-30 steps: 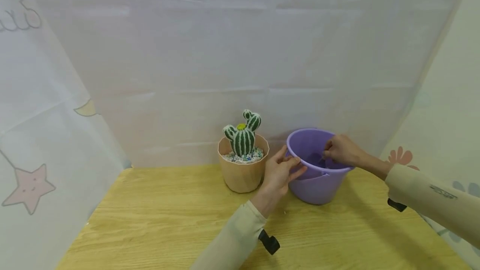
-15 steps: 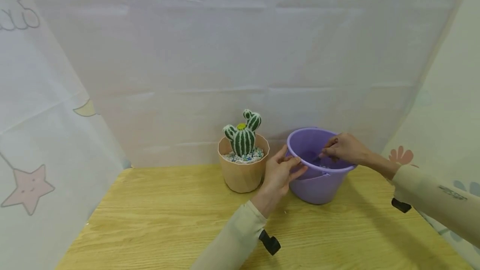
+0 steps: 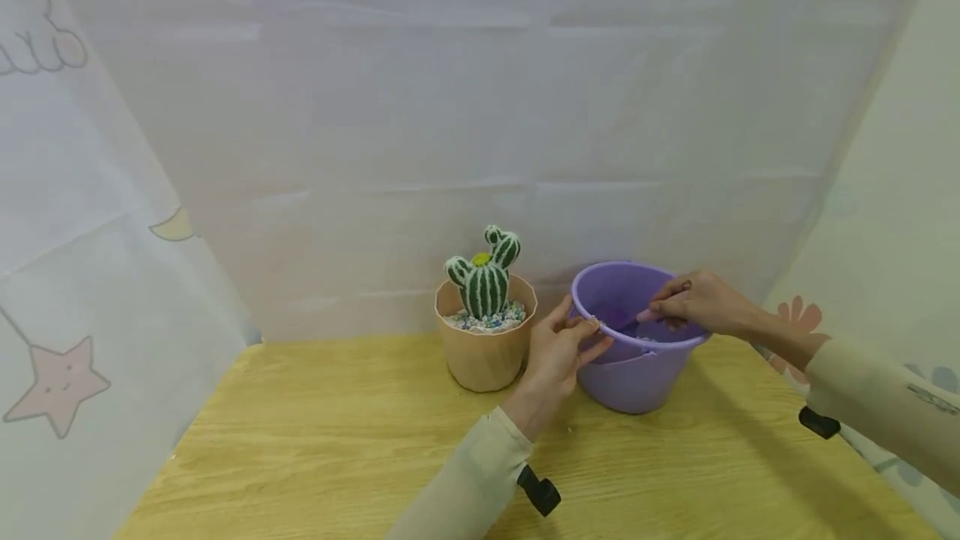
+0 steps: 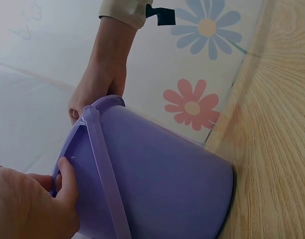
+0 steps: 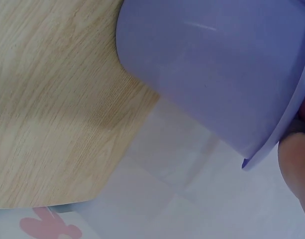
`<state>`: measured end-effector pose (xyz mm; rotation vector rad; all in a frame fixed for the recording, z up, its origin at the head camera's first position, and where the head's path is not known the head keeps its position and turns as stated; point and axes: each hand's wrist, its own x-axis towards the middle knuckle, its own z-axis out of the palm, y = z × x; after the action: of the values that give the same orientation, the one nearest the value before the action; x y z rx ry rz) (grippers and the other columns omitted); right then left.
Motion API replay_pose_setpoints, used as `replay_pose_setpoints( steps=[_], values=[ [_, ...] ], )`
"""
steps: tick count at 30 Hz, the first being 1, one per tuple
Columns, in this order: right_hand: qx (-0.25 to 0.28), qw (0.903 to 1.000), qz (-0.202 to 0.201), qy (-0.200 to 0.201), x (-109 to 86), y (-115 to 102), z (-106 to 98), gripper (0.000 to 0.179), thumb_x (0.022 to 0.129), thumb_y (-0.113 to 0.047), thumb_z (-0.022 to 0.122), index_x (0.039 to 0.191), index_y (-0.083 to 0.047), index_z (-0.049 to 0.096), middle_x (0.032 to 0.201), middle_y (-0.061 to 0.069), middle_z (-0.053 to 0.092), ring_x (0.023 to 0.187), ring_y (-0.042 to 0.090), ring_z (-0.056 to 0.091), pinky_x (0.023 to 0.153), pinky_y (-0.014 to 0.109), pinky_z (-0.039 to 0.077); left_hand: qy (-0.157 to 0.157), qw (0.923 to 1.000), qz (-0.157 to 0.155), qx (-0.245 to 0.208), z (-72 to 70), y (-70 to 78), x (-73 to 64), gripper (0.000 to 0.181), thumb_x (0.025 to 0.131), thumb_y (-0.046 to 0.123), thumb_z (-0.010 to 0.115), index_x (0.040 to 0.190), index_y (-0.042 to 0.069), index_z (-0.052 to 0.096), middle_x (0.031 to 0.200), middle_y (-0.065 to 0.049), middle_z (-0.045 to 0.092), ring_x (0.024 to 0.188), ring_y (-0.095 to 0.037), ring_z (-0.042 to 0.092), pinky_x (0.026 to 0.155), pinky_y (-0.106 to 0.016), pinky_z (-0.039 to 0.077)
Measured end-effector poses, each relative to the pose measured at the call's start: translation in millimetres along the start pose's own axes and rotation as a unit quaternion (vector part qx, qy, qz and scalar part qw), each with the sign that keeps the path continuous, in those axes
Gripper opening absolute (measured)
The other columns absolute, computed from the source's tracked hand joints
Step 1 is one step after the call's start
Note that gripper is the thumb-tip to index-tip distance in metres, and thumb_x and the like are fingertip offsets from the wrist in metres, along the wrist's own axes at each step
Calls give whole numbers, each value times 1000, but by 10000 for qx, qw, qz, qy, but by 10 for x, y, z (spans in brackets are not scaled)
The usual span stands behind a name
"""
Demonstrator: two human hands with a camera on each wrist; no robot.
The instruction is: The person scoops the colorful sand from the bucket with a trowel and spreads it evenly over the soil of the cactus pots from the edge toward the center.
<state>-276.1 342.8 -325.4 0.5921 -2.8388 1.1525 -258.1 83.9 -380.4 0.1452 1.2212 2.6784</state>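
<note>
A purple plastic bucket (image 3: 634, 382) stands upright on the wooden table, its handle hanging down the near side. My left hand (image 3: 557, 348) grips its rim on the left, with thumb and fingers on either side of the rim in the left wrist view. Over the right side of the rim, my right hand (image 3: 701, 304) reaches into the bucket with curled fingers. It pinches a thin pinkish piece (image 3: 648, 316), whose lower part is hidden. Small pebbles (image 3: 645, 339) show just inside the near rim. In the right wrist view, the bucket wall blocks most of the hand.
Left of the bucket stands a peach-coloured pot (image 3: 483, 361) with a knitted green-and-white cactus (image 3: 486, 286) set in coloured pebbles (image 3: 491, 320). Behind them hangs a pale sheet (image 3: 420, 123). The yellowish wooden table (image 3: 337, 440) spreads to the front and left.
My right hand has risen slightly and shifted right within the bucket, bringing the pinkish piece and pebbles into view. My left hand stays on the rim.
</note>
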Motion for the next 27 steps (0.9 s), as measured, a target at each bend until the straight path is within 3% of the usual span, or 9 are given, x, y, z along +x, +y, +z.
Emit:
replay_pose_setpoints(
  steps=[8, 15, 18, 22, 25, 27],
  values=[
    [167, 9997, 168, -68, -100, -12, -54, 29, 97, -30, 72, 109, -4, 77, 83, 6, 74, 77, 28, 70, 72, 35, 58, 13, 10000, 39, -34, -19, -13, 4, 73, 90, -15, 65, 156, 2, 38, 97, -13, 56, 90, -25, 66, 83, -45, 59],
    [426, 9983, 331, -239, -244, -24, -195, 34, 99, -32, 69, 117, -4, 74, 91, 17, 74, 74, 32, 67, 65, 39, 58, 17, 10000, 53, -63, -4, -15, -2, 73, 90, -16, 64, 155, 1, 38, 97, -13, 54, 85, -22, 63, 83, -45, 60],
    [540, 9975, 405, -229, -313, -46, -256, 31, 99, -32, 69, 114, -6, 75, 82, 15, 71, 70, 32, 63, 65, 37, 55, -6, 10000, 71, -52, -2, -10, -10, 73, 90, -16, 64, 155, 1, 38, 96, -12, 54, 85, -21, 62, 83, -45, 60],
    [703, 9961, 469, -248, -379, -19, -302, 29, 100, -32, 68, 99, -3, 74, 65, 10, 55, 60, 26, 53, 67, 37, 49, -56, 9999, 79, -59, 0, 0, -17, 72, 90, -16, 64, 155, 1, 38, 95, -11, 54, 85, -20, 62, 83, -45, 59],
    [1342, 9884, 544, -447, -410, 32, -306, 33, 102, -27, 65, 100, 6, 68, 78, 16, 68, 60, 20, 48, 65, 36, 48, -44, 10000, 43, -69, -5, 1, -26, 72, 90, -16, 64, 155, 2, 39, 95, -11, 54, 85, -20, 64, 83, -45, 59],
    [1780, 9804, 610, -579, -430, 68, -296, 35, 103, -25, 63, 108, 10, 65, 98, 22, 73, 63, 17, 49, 63, 33, 47, -12, 10000, 15, -84, -14, -4, -33, 72, 90, -16, 64, 155, 2, 39, 95, -11, 55, 85, -21, 65, 83, -46, 59]
  ],
)
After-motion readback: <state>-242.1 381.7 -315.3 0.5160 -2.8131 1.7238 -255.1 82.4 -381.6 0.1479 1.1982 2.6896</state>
